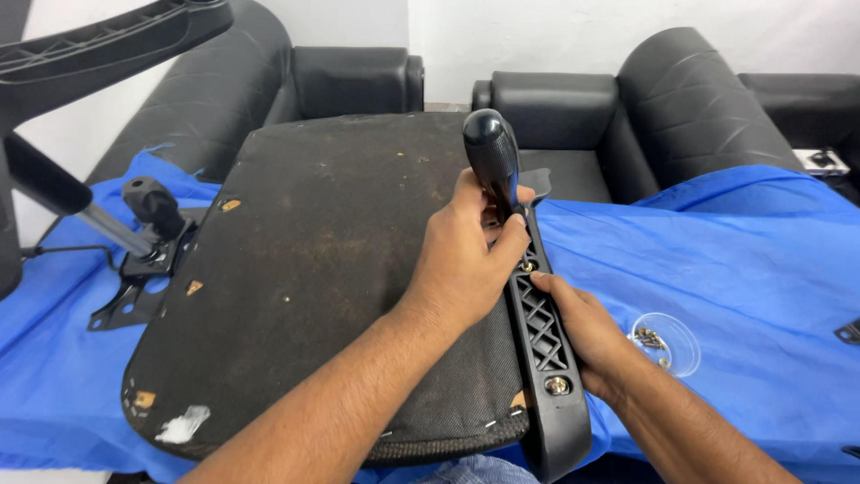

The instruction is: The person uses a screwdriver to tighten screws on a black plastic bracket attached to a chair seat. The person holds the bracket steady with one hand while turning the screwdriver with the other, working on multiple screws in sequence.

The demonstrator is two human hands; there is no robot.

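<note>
Both hands working: left hand [466, 260] gripping screwdriver [492, 157] upright on screw, right hand [587, 332] fingers clamping armrest bracket [546, 341] steady against seat base [313, 269].

- The seat base [313, 269] lies upside down on the cloth [717, 269].
- The armrest bracket [546, 350] runs along the seat's right edge.
- The left hand [466, 260] holds the screwdriver [491, 157] upright over the bracket.
- The right hand [587, 327] rests on the bracket's right side.
- The dish of screws [665, 342] sits just right of that hand.
- The tilt mechanism [148, 255] lies left of the seat.
- The sofas [555, 108] stand behind.
</note>
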